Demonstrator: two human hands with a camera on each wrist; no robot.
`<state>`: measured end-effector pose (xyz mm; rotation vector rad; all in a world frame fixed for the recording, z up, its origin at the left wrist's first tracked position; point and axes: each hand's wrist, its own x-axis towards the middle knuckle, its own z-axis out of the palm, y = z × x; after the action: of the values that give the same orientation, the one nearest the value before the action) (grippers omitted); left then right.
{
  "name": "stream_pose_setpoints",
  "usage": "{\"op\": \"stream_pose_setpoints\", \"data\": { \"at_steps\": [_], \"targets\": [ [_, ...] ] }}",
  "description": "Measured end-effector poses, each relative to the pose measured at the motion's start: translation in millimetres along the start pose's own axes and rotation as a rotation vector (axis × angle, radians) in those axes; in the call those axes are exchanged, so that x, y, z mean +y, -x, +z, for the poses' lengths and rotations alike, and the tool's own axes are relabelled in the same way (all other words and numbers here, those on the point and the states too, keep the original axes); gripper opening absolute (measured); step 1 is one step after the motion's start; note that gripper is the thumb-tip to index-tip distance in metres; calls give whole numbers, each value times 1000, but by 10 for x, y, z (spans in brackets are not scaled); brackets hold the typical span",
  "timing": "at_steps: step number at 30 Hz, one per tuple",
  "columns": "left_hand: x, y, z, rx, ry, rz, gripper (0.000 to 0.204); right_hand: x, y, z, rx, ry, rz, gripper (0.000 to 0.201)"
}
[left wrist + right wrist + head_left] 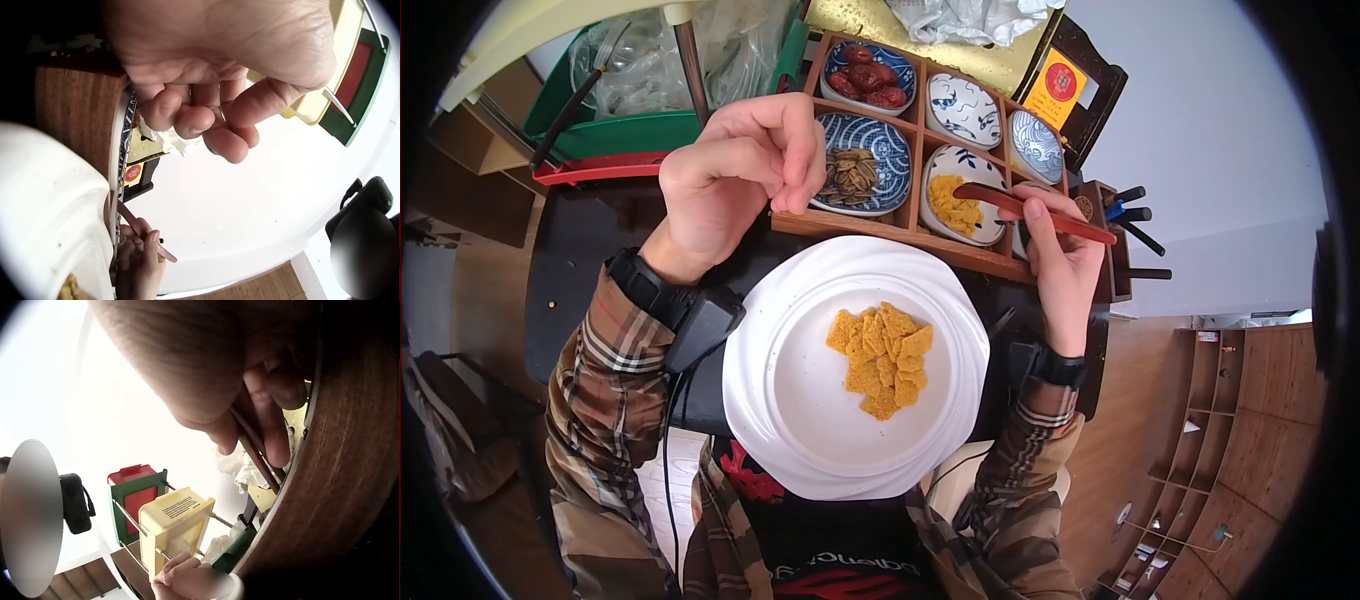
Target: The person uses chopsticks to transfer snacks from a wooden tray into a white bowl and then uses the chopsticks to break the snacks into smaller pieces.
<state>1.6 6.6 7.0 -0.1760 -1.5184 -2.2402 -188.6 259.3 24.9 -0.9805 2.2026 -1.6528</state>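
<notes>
My right hand (1060, 250) grips slim reddish-brown wooden tongs (1040, 211), their tips over yellow pieces (952, 205) in a white leaf-patterned bowl (960, 160). In the right wrist view, the tongs (261, 459) run down between the fingers. My left hand (735, 175) is raised beside a blue patterned bowl (888, 150) of striped seeds (852, 178). Its fingers are loosely curled with the thumb by the fingertips, and nothing shows in them in the left wrist view. A white plate (750, 400) in front of my body carries a pile of golden crisps (882, 360).
The bowls sit in a wooden compartment box (850, 225), with red dates (865, 75) in one. A green basket (635, 135) with plastic bags stands back left. Right of the box is a small holder (1118, 260) with dark-handled tools.
</notes>
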Motion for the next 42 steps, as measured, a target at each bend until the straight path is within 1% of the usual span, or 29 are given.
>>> {"op": "stream_pose_setpoints", "data": {
  "at_steps": [1, 11, 13, 17, 20, 22, 26, 29, 31, 35, 37, 39, 41, 42],
  "targets": [
    [14, 0, 20, 32, -26, -21, 8, -3, 3, 4, 0, 2, 9, 19],
    [-1, -3, -13, 24, -25, -27, 8, 2, 23, 32, -31, 7, -5, 17],
    [-51, -6, -78, -46, 14, 26, 13, -25, 34, 26, -27, 34, 6, 17],
    [-49, -4, -66, -41, 25, 25, 13, -17, 49, 54, -26, 16, -44, 16],
    [-29, -4, -43, -44, 18, 31, 13, -27, 54, 53, 1, 23, -42, 16],
    [13, -4, 16, 22, -32, -15, 8, -29, 53, 54, 44, 25, -58, 16],
    [7, -2, 5, 16, -25, -17, 8, -82, 67, 37, 89, 32, -52, 17],
    [-2, 9, -2, 10, -36, -13, 8, -54, 71, -28, 107, -46, -30, 19],
    [1, 5, 2, 8, -16, -12, 8, -17, 63, -90, 10, -223, -84, 21],
    [-18, -1, -20, 5, -14, -7, 7, 0, 39, -96, 67, -260, -108, 21],
    [-50, 0, -81, -47, 23, 16, 12, 7, 35, -111, 79, -223, -103, 23],
    [-53, -5, -84, -49, 21, 18, 12, -9, 37, -108, 89, -186, -97, 24],
    [-54, -5, -82, -49, 19, 20, 12, -64, 40, -80, 148, -63, -54, 19],
    [-52, -4, -76, -46, 30, 20, 12, -45, 36, -69, 148, -63, -52, 19]
  ]
}}
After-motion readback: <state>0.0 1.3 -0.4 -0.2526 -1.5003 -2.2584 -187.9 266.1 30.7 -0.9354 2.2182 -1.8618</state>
